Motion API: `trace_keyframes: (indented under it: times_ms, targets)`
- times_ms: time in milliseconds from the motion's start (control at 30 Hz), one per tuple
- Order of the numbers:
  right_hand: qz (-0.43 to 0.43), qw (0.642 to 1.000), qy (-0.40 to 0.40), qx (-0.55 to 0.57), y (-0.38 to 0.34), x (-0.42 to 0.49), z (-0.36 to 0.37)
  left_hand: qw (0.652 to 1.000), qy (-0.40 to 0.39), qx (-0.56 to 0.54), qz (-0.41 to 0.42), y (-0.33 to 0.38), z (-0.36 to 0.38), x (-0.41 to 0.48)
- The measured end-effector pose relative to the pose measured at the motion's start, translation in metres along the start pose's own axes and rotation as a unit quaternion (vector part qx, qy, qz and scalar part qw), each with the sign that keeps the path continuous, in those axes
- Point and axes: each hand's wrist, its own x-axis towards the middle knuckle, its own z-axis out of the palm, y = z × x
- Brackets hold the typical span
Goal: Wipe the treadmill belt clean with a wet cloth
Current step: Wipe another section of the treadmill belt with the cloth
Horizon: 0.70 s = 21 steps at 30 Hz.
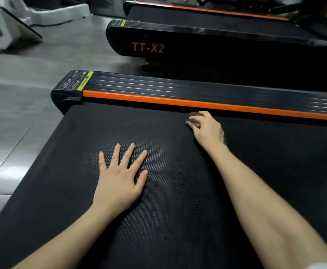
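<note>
Treadmill belt (77,144): black, textured, fills most of view; rear end at left, grey floor (13,117) beyond. Side rail (178,85) with orange strip (178,102) bounds far edge of belt. Left hand (120,179): flat on belt mid-width, fingers straight and spread, holding nothing. Right hand (207,130): fingers curled round cloth (190,123), close against orange strip. That cloth: small wad, mostly hidden under fingers, resting on belt. Hands well apart; open belt between them and toward rear end.

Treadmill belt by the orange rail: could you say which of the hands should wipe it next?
Right: the right hand grips the cloth beside the orange rail; the left hand lies flat, empty.
</note>
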Motion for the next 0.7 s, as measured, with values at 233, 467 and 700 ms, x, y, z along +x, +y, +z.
trace_keyframes:
  times_ms: [233, 467, 700]
  targets:
    - [-0.260, 0.963, -0.069, 0.034, -0.035, -0.064, 0.022, 1.000, -0.003, 0.000, 0.005, -0.001, 0.000, 0.000]
    - [0.053, 0.996, 0.071, 0.013, 0.052, 0.002, -0.014, 1.000, 0.007, 0.000, 0.005, -0.001, 0.003, -0.001]
    - [-0.084, 0.996, 0.015, 0.027, -0.080, 0.000, 0.051, 1.000, 0.001, 0.003, 0.007, 0.001, 0.002, 0.000]
